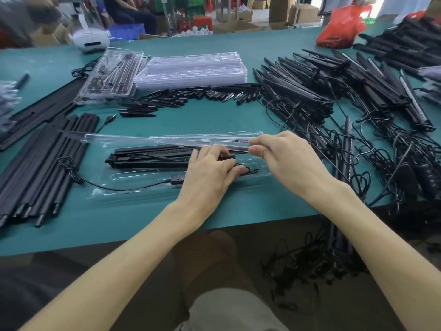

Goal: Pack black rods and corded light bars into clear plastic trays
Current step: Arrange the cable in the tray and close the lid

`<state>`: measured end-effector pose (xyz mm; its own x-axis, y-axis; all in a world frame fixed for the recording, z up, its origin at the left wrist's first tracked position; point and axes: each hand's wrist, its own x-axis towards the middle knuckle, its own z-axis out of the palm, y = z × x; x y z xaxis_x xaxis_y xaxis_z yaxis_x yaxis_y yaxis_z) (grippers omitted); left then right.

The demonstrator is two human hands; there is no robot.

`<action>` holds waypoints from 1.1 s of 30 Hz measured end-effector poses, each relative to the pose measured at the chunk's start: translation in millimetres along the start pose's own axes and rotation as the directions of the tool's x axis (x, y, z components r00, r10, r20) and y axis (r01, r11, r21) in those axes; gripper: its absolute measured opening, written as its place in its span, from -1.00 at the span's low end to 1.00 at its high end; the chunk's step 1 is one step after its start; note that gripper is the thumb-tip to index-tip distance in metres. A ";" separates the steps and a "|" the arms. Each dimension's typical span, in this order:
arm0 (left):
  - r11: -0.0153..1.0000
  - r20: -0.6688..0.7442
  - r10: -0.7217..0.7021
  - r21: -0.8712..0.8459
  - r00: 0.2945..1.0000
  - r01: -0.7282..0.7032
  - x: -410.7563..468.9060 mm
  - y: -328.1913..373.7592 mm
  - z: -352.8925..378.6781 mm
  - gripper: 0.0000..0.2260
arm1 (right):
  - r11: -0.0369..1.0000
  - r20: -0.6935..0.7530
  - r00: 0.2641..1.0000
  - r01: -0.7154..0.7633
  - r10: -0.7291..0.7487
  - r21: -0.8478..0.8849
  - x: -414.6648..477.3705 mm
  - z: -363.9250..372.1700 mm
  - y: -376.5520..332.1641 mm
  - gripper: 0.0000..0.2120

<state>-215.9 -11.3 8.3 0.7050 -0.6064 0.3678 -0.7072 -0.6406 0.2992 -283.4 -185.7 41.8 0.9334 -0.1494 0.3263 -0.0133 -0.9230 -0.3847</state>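
While the right hand (284,161) pinches the clear lid (167,139), center frame, the left hand (210,174) presses loose fingers (214,155) on the cord (133,188) in the tray (100,192).

The open tray (143,187) lies on the table (143,218) at the centre of the frame with light bars (152,155) in it. My left hand (210,173) rests on them, and my right hand (281,161) pinches the lid (205,139) just above. Toward the lower left lie the rods (43,168); behind the tray runs a row of spikes (191,94), then a stack of trays (191,70) with a filled tray (109,77) to its left. A pile of corded bars (310,91) fills the right.
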 end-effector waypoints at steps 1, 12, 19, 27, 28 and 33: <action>1.000 -0.012 0.010 0.027 1.000 -0.009 1.7 1.6 0.4 -0.67 | 1.000 -0.007 1.000 0.000 0.000 0.010 0.0 -0.1 0.5 -0.67; 0.975 0.003 -0.067 -0.214 0.998 0.066 11.1 -4.9 4.1 -0.75 | 0.999 0.015 1.000 -0.006 0.006 0.035 5.1 -1.2 2.4 -0.68; 0.976 0.216 0.059 -0.219 0.975 -0.010 16.2 -19.3 -16.3 -0.74 | 1.000 0.000 1.000 0.021 -0.021 0.014 4.6 -1.6 3.0 -0.66; 0.985 0.191 -0.038 -0.157 0.981 0.069 26.7 -15.8 -14.0 -0.82 | 0.999 0.012 1.000 0.024 -0.024 0.037 9.2 -7.7 4.0 -0.69; 0.984 0.159 -0.045 -0.164 0.986 0.071 25.2 -14.2 -11.5 -0.85 | 0.999 0.015 1.000 0.027 -0.028 0.041 9.6 -8.4 3.6 -0.69; 0.992 0.007 0.078 -0.102 0.997 -0.077 13.6 -10.2 -0.6 -0.90 | 0.997 -0.011 0.999 0.036 -0.035 0.064 10.4 -9.4 3.7 -0.70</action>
<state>-199.1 -12.7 10.7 0.6482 -0.6578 0.3835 -0.7609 -0.5406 0.3588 -277.2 -194.0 51.9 0.9294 -0.1207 0.3487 0.0428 -0.9033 -0.4269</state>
